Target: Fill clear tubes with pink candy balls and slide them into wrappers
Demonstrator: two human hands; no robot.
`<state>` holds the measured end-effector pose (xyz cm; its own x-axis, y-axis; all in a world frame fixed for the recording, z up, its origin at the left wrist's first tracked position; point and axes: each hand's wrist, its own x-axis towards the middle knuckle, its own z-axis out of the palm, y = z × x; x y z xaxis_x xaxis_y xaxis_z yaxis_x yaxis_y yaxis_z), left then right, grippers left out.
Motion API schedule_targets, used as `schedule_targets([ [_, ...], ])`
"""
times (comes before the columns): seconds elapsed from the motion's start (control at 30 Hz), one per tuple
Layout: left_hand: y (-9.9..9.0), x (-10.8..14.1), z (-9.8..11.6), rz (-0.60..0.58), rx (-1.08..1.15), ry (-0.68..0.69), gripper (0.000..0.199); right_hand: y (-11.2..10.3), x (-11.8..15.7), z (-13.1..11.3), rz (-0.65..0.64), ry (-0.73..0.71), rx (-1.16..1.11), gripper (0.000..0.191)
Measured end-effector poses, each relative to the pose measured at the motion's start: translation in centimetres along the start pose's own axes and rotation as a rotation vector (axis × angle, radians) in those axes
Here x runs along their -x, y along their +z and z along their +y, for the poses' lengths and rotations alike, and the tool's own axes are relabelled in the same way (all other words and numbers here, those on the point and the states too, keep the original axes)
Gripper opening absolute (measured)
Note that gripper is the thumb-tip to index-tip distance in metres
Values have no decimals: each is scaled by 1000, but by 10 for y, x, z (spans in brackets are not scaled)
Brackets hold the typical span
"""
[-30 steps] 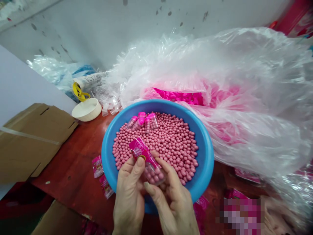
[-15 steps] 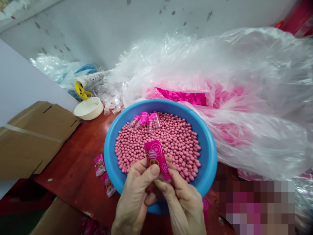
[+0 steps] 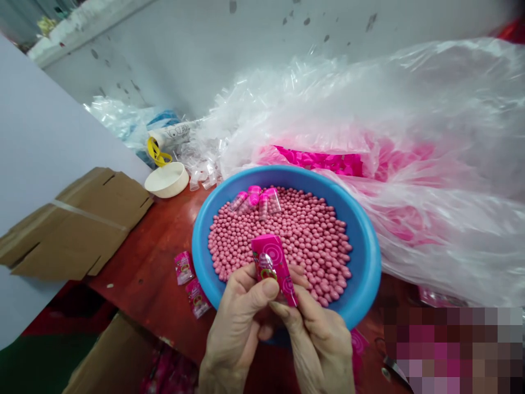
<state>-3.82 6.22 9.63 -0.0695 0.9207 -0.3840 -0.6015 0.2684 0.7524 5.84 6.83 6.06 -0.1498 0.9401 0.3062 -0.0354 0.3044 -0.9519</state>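
Note:
A pink printed packet [image 3: 273,262] is pinched between both hands above the near side of a blue basin [image 3: 371,257]. My left hand [image 3: 241,312] is closed on the packet's left side, thumb on its front. On the lower right corner, my right hand [image 3: 315,323] grips it with thumb and fingers. Pink candy balls [image 3: 283,230] fill much of the basin. Several small clear tubes with pink caps [image 3: 256,200] lie on the balls at the far side.
Two pink packets [image 3: 197,298] lie left of the basin on the red table [image 3: 139,273]. Flattened cardboard [image 3: 82,219], a white round lid [image 3: 167,180] and yellow scissor handles [image 3: 158,153] are at left. Plastic bags with pink caps [image 3: 320,160] and clear tubes [image 3: 205,164] stand behind.
The whole view has shifted, so the basin, hands and surroundings appear farther right. Both hands keep hold of the packet, which is tilted slightly differently.

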Motion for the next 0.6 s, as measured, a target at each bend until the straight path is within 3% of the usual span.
schedule_targets([
  [0.07,-5,11,5,58,-4,87,23,-1,0,-2,-98,10,-32,33],
  [0.13,-19,23,12,189,-19,235,24,-1,0,-3,-147,63,-80,23],
  [0.27,-71,34,22,672,-156,457,26,-1,-1,-2,-158,97,-106,11],
  [0.33,-103,25,19,872,-451,481,25,0,0,0,-161,67,-70,12],
  [0.47,-148,-2,3,1051,-708,494,50,1,0,1,-154,37,-30,12],
  [0.6,-155,-18,-9,1113,-1096,562,60,1,0,-2,-144,-16,-9,12],
])
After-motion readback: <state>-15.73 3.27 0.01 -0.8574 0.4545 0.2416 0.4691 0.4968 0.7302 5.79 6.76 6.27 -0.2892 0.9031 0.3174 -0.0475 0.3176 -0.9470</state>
